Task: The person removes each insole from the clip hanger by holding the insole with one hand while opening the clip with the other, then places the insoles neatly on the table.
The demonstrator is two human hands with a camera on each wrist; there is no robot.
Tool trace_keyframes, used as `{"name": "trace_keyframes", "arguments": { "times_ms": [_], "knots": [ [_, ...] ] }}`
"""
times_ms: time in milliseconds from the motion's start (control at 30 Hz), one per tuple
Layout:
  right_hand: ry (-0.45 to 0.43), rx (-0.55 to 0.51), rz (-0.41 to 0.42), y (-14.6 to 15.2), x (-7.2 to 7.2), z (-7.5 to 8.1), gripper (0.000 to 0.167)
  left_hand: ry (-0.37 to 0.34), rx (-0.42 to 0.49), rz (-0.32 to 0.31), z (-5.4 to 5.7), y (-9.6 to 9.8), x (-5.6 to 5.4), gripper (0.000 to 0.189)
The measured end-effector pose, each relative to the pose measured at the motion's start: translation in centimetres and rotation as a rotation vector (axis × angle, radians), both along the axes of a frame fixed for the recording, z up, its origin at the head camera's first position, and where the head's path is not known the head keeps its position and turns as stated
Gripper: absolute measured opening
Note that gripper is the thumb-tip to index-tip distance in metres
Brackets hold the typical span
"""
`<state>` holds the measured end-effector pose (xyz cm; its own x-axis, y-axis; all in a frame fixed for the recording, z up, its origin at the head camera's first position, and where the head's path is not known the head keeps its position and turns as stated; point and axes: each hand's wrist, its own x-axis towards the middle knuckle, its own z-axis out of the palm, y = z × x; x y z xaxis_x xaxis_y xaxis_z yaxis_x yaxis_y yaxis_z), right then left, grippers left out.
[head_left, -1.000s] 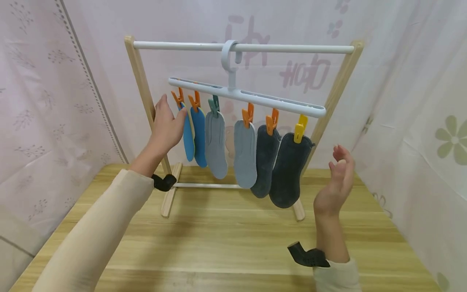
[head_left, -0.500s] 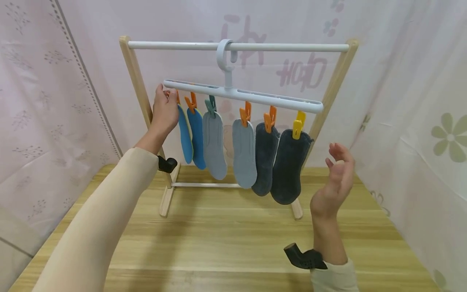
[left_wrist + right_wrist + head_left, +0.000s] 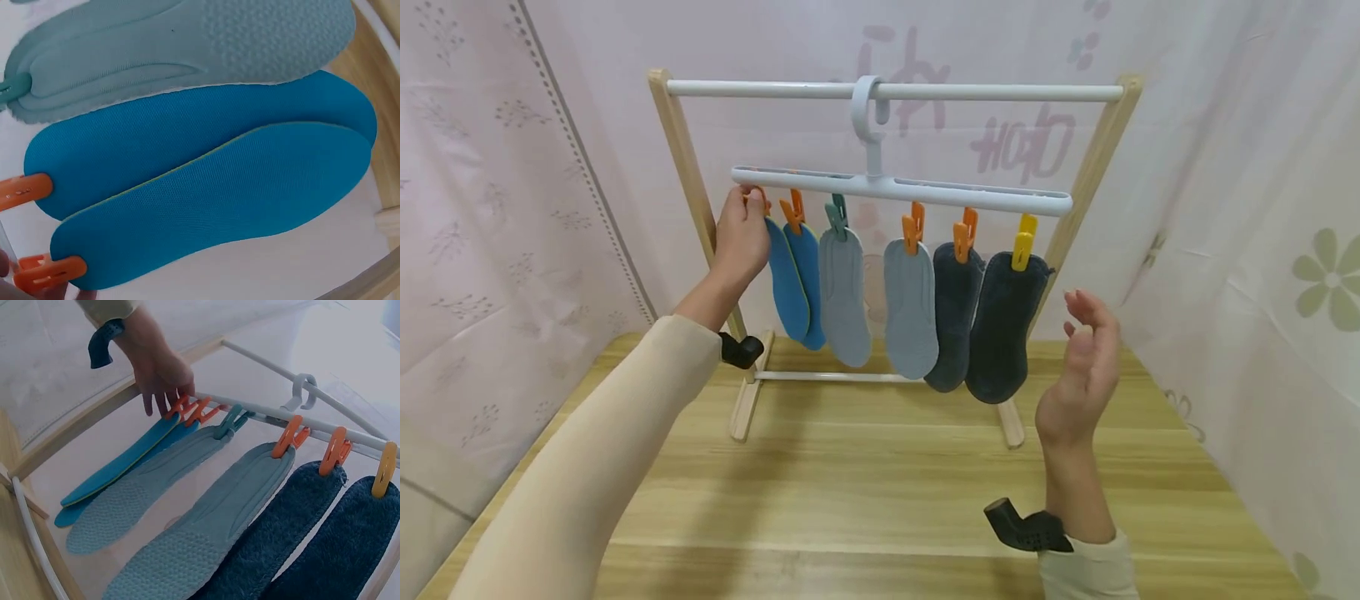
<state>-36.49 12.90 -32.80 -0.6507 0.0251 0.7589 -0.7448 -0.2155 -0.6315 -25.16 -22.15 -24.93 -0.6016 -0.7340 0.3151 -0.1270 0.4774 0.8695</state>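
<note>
The left hand point(image 3: 741, 236) is raised to the left end of the white clip hanger point(image 3: 901, 188), its fingers curled round the outermost orange clip point(image 3: 45, 273), pinching it. The first blue insole point(image 3: 787, 279) hangs from that clip, just to the right of the hand and running down below its fingers; the palm lies close beside the insole's upper edge. A second blue insole point(image 3: 808, 283) hangs touching the first, on the next orange clip point(image 3: 793, 209) further right of the hand. Beyond these come two grey insoles point(image 3: 844, 297) and two dark plush insoles point(image 3: 1004, 325), each on its own clip, well apart from the left hand.

The right hand point(image 3: 1084, 371) is released, fingers loosely bent and holding nothing, lifted above the bench point(image 3: 880, 492). The dark plush insoles hang just to its left and slightly above, not touching it. The hanger hooks over the white rail of a wooden rack point(image 3: 679, 142) standing on the bench.
</note>
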Motion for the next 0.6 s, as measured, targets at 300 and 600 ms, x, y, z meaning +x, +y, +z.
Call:
{"name": "trace_keyframes", "arguments": {
  "times_ms": [300,600],
  "knots": [
    [0.021,0.094,-0.002,0.1,0.8,0.2,0.05,-0.036,-0.049,-0.027,0.0,1.2,2.4,0.047],
    [0.011,0.228,0.124,-0.3,2.6,0.5,0.042,-0.023,-0.101,-0.063,-0.6,1.7,4.6,0.047]
  ]
}}
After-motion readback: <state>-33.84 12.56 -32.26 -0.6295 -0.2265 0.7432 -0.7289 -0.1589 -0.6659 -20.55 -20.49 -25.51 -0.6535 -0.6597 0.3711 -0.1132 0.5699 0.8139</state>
